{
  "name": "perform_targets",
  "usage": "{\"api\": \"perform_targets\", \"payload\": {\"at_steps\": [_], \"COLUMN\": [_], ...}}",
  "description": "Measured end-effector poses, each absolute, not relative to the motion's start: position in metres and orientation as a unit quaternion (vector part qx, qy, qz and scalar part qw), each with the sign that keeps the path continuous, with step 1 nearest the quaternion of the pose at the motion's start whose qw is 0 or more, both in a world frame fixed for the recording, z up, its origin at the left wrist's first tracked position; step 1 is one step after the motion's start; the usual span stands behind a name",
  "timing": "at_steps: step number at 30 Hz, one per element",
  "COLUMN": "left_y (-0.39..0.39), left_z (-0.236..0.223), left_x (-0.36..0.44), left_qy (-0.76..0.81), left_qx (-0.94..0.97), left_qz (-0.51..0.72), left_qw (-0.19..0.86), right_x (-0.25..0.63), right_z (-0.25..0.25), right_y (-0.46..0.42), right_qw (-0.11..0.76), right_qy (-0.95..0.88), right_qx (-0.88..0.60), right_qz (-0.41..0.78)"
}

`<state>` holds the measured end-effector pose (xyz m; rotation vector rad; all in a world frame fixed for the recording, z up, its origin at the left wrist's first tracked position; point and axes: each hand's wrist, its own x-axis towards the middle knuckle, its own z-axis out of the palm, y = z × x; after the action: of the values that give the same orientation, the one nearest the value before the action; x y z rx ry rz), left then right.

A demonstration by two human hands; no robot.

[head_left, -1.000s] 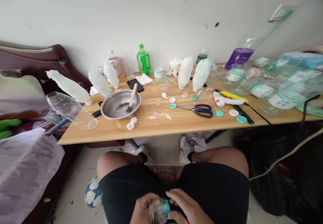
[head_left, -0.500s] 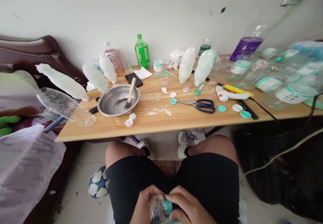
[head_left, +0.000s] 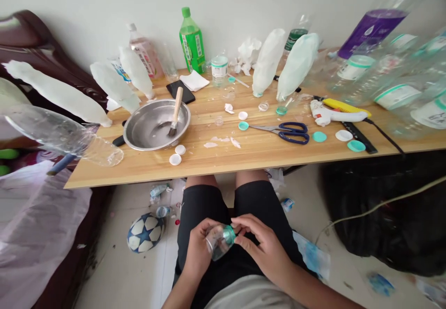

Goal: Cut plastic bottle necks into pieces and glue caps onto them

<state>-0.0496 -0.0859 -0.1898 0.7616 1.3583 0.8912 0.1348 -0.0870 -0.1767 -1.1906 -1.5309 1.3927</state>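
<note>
Over my lap, my left hand (head_left: 199, 247) is wrapped round a clear plastic bottle piece (head_left: 219, 243) with a teal cap end pointing right. The fingertips of my right hand (head_left: 257, 240) are closed on the teal bottle cap (head_left: 229, 235). On the table ahead, blue-handled scissors (head_left: 294, 132) lie beside loose teal and white caps (head_left: 243, 126). A steel bowl (head_left: 156, 147) with a wooden-handled brush (head_left: 178, 104) leaning in it stands to the left. Several white-coated bottles (head_left: 269, 62) stand upside down or tilted along the back.
A white glue gun (head_left: 336, 115) and yellow cutter (head_left: 348, 107) lie at the right, near crowded clear bottles (head_left: 397, 96). A clear bottle (head_left: 62, 134) overhangs the table's left edge. A green drink bottle (head_left: 193, 42) stands by the wall. A ball (head_left: 145, 233) and a black bag (head_left: 376, 216) are on the floor.
My hands and the bottle piece have come up and forward in view, nearer the table. My knees have moved together under the table. The right fingers stay at the cap.
</note>
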Motion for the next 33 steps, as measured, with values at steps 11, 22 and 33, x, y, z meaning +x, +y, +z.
{"api": "perform_targets", "payload": {"at_steps": [11,22,33], "left_y": [-0.086,-0.11,-0.105], "left_z": [-0.177,-0.171,-0.151], "left_x": [-0.042,-0.037,-0.013], "left_qy": [0.587,0.484,0.471], "left_qx": [0.383,0.32,0.2], "left_qz": [0.453,0.563,0.559], "left_qw": [0.551,0.589,0.652], "right_x": [0.135,0.15,0.147], "right_z": [-0.166,-0.144,-0.151], "right_y": [-0.078,-0.072,-0.08], "right_qw": [0.38,0.438,0.463], "right_qy": [-0.62,-0.722,-0.528], "right_qx": [-0.441,-0.471,-0.455], "right_qz": [0.526,0.255,0.548]}}
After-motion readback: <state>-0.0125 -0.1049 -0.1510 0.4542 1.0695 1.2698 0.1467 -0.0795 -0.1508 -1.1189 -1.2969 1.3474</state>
